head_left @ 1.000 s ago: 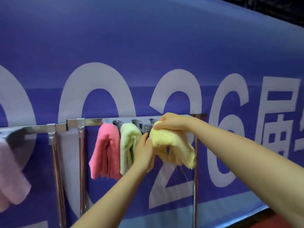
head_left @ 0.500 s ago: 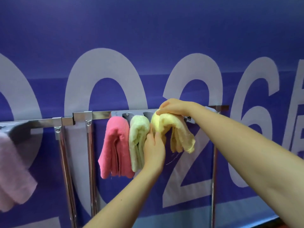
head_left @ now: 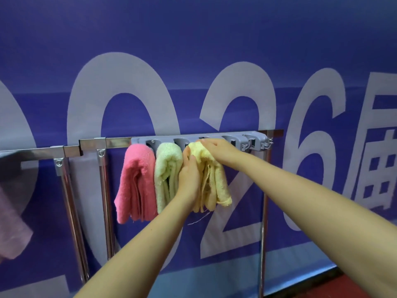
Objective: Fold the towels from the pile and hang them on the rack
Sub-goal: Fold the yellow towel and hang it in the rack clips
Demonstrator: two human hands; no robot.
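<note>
Yellow towel [head_left: 214,179] hangs folded over the grey rack [head_left: 255,141], right hand [head_left: 219,150] pressing its top fold, likely to seat it, left hand [head_left: 189,175] gripping its left edge, probably to keep it off the green towel [head_left: 167,168] just beside; the pink towel [head_left: 135,179] hangs beyond that.

Evenly lit, soft, wide-angle.
Sharp at centre; blurred at 9 o'clock, where pink cloth [head_left: 12,222] smears. Bright glints on chrome rail [head_left: 116,143] and posts. Faint shadows under arms. Bowed lines toward edges.
</note>
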